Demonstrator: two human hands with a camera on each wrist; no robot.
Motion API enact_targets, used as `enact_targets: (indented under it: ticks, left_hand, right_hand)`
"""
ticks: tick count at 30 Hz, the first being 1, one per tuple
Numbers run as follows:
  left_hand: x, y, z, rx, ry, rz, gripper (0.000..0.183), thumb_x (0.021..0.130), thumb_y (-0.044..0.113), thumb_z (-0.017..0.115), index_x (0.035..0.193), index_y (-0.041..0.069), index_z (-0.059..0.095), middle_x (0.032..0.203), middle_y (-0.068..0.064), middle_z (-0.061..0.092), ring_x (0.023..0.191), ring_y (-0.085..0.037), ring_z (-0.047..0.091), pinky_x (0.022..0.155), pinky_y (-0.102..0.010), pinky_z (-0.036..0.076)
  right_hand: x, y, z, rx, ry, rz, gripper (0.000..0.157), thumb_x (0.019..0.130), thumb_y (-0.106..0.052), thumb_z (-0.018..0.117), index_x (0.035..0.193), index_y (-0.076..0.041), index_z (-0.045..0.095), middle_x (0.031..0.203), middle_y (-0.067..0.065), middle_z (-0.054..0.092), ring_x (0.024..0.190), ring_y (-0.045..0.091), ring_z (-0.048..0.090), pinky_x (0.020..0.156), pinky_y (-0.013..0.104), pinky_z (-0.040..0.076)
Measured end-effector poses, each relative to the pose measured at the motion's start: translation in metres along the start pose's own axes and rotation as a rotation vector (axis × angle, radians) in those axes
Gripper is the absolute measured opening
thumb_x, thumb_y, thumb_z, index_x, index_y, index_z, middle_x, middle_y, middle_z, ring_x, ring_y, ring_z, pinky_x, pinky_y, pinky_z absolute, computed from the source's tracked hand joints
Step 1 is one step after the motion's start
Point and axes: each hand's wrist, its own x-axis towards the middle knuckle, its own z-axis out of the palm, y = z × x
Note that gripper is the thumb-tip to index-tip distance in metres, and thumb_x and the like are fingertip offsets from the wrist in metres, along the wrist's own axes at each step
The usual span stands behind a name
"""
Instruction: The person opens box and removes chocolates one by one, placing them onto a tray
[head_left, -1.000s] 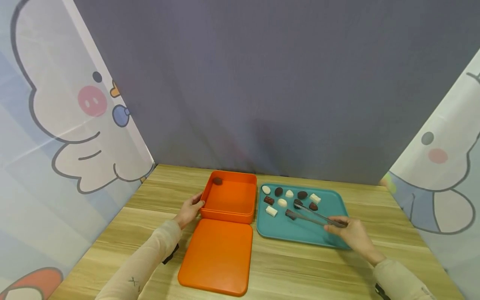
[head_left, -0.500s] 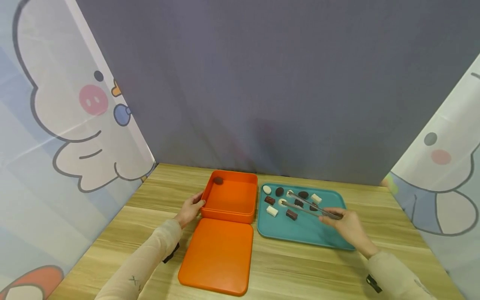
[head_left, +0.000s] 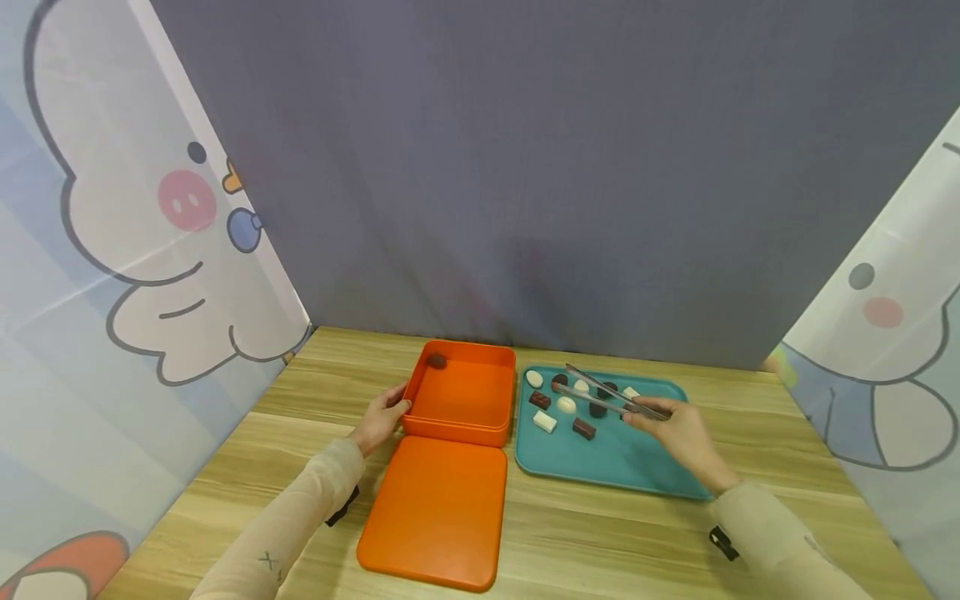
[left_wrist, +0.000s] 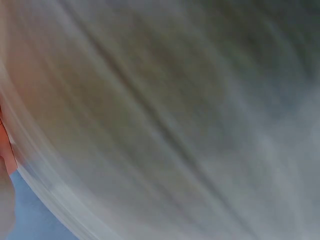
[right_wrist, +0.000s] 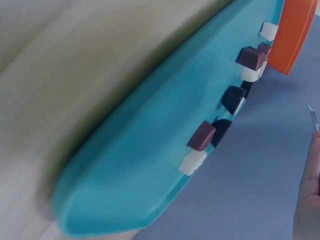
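Observation:
My left hand point(head_left: 380, 422) grips the left wall of an open orange box point(head_left: 472, 396), thumb near its rim. A dark egg-shaped chocolate point(head_left: 437, 361) lies in the box's back left corner. My right hand point(head_left: 678, 433) holds metal tongs point(head_left: 592, 398) over the teal tray point(head_left: 622, 462). The tongs' arms are spread, and their tips overlap a dark round chocolate point(head_left: 559, 381) at the tray's back left. Several dark and white chocolates lie about it, among them a white bar point(head_left: 545, 422) and a brown bar point(head_left: 584, 428). The left wrist view is mostly blurred sleeve.
An orange lid point(head_left: 433, 512) lies flat in front of the box. The tray stands close to the box's right side on a wooden table point(head_left: 600, 542). A grey curtain point(head_left: 525, 167) hangs behind the table, with printed cartoon sheets at both sides.
My right hand and the tongs have moved left and back across the tray, from above the brown bar, past the white pieces, to the dark round chocolate. My left hand stays put.

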Motion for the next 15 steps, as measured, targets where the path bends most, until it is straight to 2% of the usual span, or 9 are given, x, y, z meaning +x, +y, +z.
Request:
enact_targets:
  ticks: [6, 15]
  left_hand:
    - [0.001, -0.003, 0.0, -0.006, 0.002, 0.002, 0.05, 0.098, 0.009, 0.04, 0.145, 0.004, 0.024, 0.147, -0.021, 0.028, 0.133, -0.035, 0.032, 0.106, -0.047, 0.033]
    - [0.001, 0.0, 0.0, -0.011, -0.009, 0.012, 0.051, 0.098, 0.008, 0.039, 0.145, 0.003, 0.023, 0.147, -0.021, 0.027, 0.133, -0.035, 0.031, 0.107, -0.047, 0.031]
  right_hand:
    - [0.007, -0.008, 0.012, 0.034, -0.003, -0.053, 0.064, 0.077, -0.051, 0.066, 0.125, -0.009, 0.058, 0.134, 0.015, 0.05, 0.118, 0.036, 0.049, 0.086, 0.045, 0.05]
    - [0.019, -0.022, 0.032, 0.066, -0.027, -0.049, 0.059, 0.077, -0.046, 0.069, 0.123, -0.011, 0.059, 0.127, 0.016, 0.056, 0.115, 0.035, 0.052, 0.083, 0.042, 0.052]
